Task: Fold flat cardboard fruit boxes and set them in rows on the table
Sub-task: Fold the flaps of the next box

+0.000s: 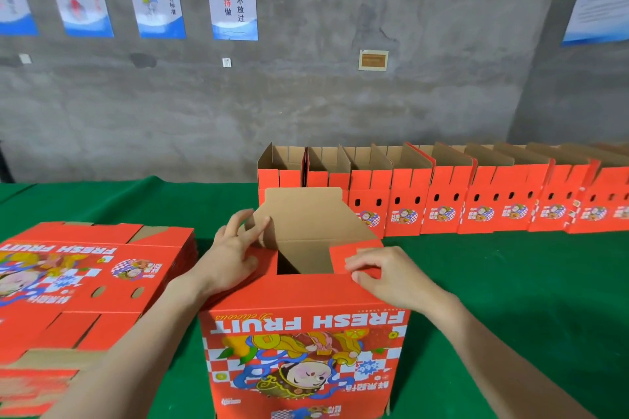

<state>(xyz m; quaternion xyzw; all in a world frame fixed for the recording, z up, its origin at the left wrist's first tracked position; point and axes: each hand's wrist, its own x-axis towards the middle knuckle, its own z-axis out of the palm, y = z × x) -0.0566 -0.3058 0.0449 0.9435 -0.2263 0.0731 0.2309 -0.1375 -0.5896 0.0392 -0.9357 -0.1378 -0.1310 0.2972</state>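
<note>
A red "FRESH FRUIT" cardboard box [306, 343] stands upside down in front of me, its end open upward with brown flaps raised. My left hand [235, 248] presses the left flap, fingers spread and touching the brown rear flap [306, 214]. My right hand [381, 270] pinches the red right flap [343, 257] at its edge. A stack of flat red boxes [85, 282] lies on the left. Several folded boxes [442, 194] stand in a row along the table's far edge.
A green cloth covers the table [510, 282]. A grey concrete wall [306, 95] with hanging posters rises just behind the row. Bare green cloth lies to the right of the box and at the far left.
</note>
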